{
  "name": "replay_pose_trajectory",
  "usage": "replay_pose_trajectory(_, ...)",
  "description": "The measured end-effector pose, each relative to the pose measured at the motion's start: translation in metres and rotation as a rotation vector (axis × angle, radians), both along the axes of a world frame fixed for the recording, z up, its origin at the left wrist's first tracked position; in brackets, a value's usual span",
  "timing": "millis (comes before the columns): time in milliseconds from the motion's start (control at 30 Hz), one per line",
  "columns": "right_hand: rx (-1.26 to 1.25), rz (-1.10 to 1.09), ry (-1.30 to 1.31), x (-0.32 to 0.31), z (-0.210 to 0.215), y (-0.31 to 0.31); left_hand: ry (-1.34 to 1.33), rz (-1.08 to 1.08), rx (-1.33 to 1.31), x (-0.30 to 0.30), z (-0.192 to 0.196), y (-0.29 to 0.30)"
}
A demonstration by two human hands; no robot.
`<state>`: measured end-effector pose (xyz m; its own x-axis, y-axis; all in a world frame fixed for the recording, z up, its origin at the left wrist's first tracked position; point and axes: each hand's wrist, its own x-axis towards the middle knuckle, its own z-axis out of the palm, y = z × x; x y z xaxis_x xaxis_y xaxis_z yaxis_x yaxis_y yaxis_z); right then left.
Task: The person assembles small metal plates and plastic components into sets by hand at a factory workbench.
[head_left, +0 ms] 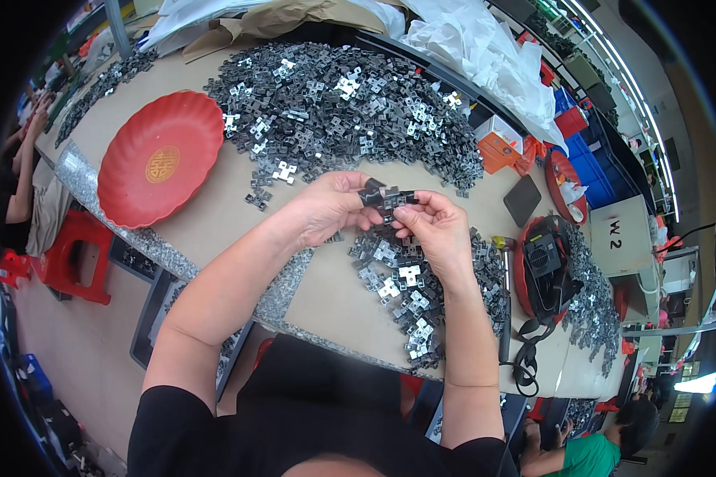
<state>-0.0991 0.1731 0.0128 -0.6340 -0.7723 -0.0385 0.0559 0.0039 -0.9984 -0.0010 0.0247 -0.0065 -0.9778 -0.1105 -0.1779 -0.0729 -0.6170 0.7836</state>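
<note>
Black short-sleeved top, forearms bare, no gloves, rings or watch on either wrist.

Bright, even overhead light from ceiling strip lamps (pixel 612 60) at upper right. Soft, short shadows under hands and forearms. Glints on the metal brackets (pixel 350 103). Strong fisheye bending, black vignette at the rim; corners blurred, centre sharp.

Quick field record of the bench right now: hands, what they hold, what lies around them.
left hand: pinches the small dark metal parts, together with the other hand
right hand: fingertips on the same parts
below hands: small pile of parts
far side: large pile of parts
left: red dish, nothing in it
right: dark device on a red tray
surface: table
</note>
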Motion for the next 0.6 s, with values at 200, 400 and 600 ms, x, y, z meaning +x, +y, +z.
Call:
replay_pose_trajectory(200, -0.027, -0.003, -0.042, -0.002, -0.003, -0.001, 0.010, 0.044, -0.022, 0.000, 0.000, 0.003)
replay_pose_trajectory(400, 0.005, -0.018, -0.005, -0.001, -0.003, -0.001, 0.069, 0.043, -0.047, -0.002, -0.004, 0.003)
replay_pose_trajectory(600, 0.032, -0.029, -0.053, -0.003, -0.002, -0.001, 0.111, 0.045, -0.205, -0.001, -0.003, 0.002)
